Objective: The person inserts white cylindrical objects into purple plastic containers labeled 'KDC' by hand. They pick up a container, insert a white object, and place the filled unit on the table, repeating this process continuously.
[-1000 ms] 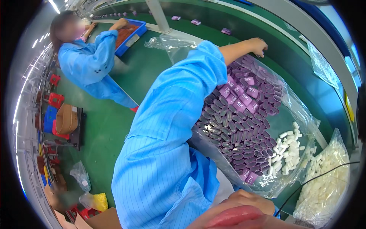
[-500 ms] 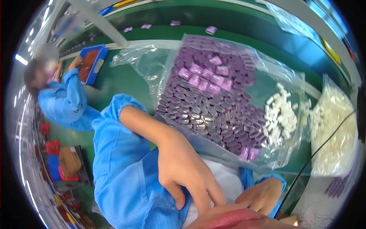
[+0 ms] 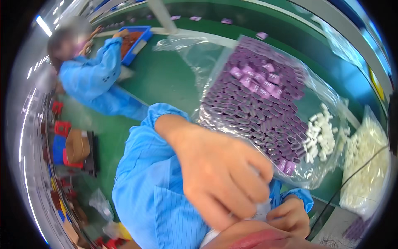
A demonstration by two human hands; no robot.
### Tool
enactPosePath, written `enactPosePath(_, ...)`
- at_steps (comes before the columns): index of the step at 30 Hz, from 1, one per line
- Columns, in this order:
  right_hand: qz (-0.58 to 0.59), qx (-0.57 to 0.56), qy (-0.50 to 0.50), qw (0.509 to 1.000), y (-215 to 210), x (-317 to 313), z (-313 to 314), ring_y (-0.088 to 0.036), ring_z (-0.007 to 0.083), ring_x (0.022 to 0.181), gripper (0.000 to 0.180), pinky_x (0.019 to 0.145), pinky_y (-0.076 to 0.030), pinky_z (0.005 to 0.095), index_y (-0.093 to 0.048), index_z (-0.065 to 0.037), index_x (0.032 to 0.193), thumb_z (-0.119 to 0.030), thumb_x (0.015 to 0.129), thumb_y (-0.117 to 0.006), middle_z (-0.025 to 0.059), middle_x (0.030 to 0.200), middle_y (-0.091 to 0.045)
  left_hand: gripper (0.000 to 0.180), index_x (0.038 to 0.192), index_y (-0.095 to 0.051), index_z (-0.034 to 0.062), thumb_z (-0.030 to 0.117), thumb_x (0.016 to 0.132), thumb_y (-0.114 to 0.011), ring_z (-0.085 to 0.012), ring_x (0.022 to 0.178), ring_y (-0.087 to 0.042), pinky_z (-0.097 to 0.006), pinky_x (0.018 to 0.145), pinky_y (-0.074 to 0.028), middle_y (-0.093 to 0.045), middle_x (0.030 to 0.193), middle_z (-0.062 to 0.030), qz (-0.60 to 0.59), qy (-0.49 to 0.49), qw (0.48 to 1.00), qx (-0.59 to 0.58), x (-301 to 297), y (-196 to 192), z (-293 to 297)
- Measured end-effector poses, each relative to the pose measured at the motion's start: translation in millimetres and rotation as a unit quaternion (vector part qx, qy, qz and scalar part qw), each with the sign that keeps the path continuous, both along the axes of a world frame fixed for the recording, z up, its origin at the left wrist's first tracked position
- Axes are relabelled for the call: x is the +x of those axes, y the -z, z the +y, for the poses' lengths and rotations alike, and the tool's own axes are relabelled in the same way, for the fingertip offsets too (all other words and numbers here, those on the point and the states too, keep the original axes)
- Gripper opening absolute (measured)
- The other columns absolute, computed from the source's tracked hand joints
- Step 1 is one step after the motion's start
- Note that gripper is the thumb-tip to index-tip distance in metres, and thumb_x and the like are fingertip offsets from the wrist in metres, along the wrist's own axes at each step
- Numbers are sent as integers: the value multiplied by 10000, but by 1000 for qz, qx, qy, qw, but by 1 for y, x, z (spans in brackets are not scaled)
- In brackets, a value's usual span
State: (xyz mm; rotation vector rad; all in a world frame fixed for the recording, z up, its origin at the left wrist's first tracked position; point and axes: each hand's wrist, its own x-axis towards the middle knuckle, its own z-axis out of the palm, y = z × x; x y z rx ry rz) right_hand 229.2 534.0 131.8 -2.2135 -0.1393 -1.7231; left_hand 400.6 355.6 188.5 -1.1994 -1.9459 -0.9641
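My left hand (image 3: 226, 170), in a blue sleeve (image 3: 149, 174), is raised close to the camera. Its fingers are bent inward and pressed together, and whether they hold anything is hidden. Lower right, my right hand (image 3: 292, 216) lies in front of my body with its fingers curled. Its palm is out of sight. Beyond both hands, rows of purple oval pieces (image 3: 244, 106) cover a clear plastic bag (image 3: 319, 178) on the green table. Several lilac square-faced pieces (image 3: 259, 81) lie on top of them. Small white cylinders (image 3: 321, 135) are heaped to the right.
A bag of pale pieces (image 3: 367, 162) stands at the right, crossed by a black cable (image 3: 350, 170). At the far left, a co-worker in blue (image 3: 93, 76) reaches to a blue tray (image 3: 139, 47). A lilac piece (image 3: 261, 35) lies on the green strip behind the frame.
My left hand has risen nearer the camera, and its fingers have curled in. My right hand's fingers are more bent. The whole view has turned, shifting the table rightward.
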Motion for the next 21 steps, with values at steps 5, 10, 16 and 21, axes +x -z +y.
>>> enactPosePath(5, -8, 205, 90, 975, 0, 27, -12, -602, 221, 546, 176, 469, -474, 339, -635, -46, 883, -210, 901, -695, 96, 774, -661, 151, 882, -594, 36, 110, 981, -508, -305, 700, -619, -416, 623, -503, -668, 841, -180, 72, -156, 982, 76, 7, 21, 10)
enactPosePath(10, 134, 257, 119, 950, -12, 19, 17, -578, 219, 526, 154, 467, -424, 336, -623, -47, 651, -118, 764, -701, 55, 641, -604, 34, 924, -571, -28, -35, 916, -604, -309, 613, -585, -417, 531, -486, -638, 854, -249, 44, -6, 980, 195, -14, 39, 30)
enactPosePath(16, 120, 290, 100, 944, -4, -23, 9, -576, 242, 580, 330, 485, -436, 367, -653, -7, 868, -301, 796, -784, 64, 758, -596, 126, 944, -577, -25, 31, 902, -682, -317, 615, -600, -430, 526, -475, -651, 856, -240, -17, -1, 989, 145, -22, 51, -5)
enactPosePath(21, 213, 264, 145, 929, -12, -12, -1, -549, 234, 555, 289, 441, -363, 353, -575, -31, 744, -240, 834, -754, 55, 733, -579, 101, 925, -541, 9, 64, 941, -624, -272, 630, -600, -389, 563, -494, -644, 837, -183, -80, -69, 980, 168, -6, 31, -21)
